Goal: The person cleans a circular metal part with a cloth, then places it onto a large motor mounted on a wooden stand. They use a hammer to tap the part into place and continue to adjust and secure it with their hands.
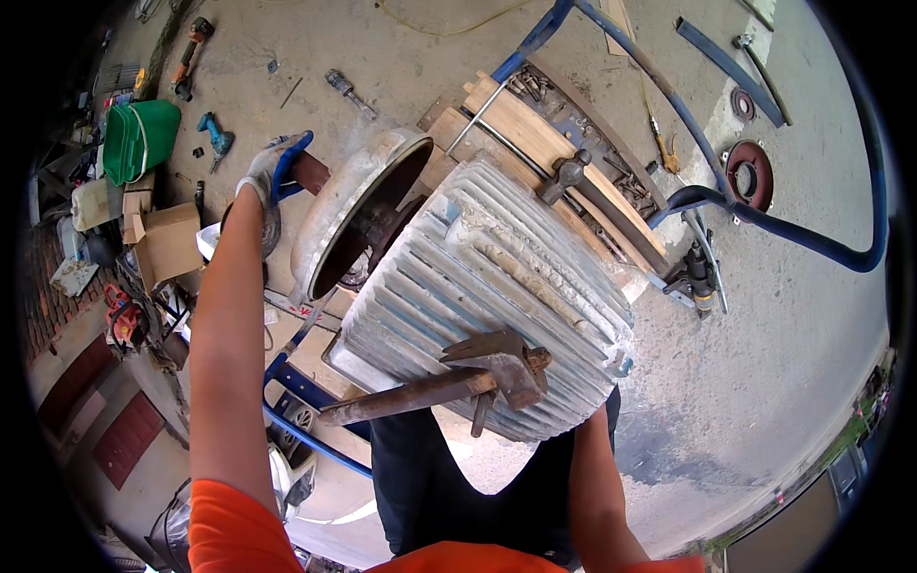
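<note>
A large finned grey-white motor housing [478,296] lies in front of me. At its left end, a round end cover [334,196] stands tilted and partly apart from it, with a dark inside. My left hand [270,167], in a grey-and-blue glove, is closed around a brown shaft end [310,174] that sticks out beyond the cover. Across the housing's near side rests a worn hammer [511,368] with a wooden handle. My right forearm [597,468] reaches to the housing's near right corner, which hides the hand and its fingers.
Beyond the housing, another hammer [570,177] lies by wooden boards [535,124] and a metal tray of bolts [621,181]. Blue tube frame [812,224] curves around at right. A reddish ring [750,175] lies on the floor. Left are a green bucket [141,138] and cordless drill [218,140].
</note>
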Tool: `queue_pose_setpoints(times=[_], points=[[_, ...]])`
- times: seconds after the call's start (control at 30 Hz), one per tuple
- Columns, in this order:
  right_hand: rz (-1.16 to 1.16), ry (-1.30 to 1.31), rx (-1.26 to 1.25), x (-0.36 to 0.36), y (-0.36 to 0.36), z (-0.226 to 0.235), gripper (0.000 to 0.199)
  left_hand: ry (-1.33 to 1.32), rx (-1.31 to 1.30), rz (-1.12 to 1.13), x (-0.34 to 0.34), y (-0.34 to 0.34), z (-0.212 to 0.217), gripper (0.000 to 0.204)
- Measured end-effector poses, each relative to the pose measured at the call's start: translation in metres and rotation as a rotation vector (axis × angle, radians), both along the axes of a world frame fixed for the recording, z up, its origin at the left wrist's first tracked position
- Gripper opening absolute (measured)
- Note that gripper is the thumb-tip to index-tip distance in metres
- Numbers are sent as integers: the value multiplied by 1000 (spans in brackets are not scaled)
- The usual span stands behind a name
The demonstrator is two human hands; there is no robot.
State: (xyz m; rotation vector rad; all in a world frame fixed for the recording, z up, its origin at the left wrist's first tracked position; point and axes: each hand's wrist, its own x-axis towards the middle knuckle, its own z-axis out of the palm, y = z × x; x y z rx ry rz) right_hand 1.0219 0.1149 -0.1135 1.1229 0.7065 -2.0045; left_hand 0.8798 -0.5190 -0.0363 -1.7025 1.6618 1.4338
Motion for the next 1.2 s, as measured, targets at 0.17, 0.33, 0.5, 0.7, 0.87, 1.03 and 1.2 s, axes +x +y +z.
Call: queue_pose_setpoints(times=[0.17,0.33,0.5,0.7,0.87,1.03,1.2], points=[[-18,-7,15,-6,-1,-14,51,7,111,-374,8,-60,-40,31],[-51,-5,39,-4,0,-16,50,-192,180,-168,-15,-36,-41,31],[-75,-24,10,0,-5,-20,50,-153,14,-1126,22,-114,-76,18],[-103,-48,96,6,-4,3,50,-154,122,-706,-9,-63,-56,43],[-91,-76,92,14,5,11,49,-146,71,-735,10,-53,-40,28],[-110,-75,155,12,-6,21,49,225,-428,-1726,7,-61,-51,14],[-119,-53,137,12,5,24,49,70,-394,-1793,-4,-50,-36,38]])
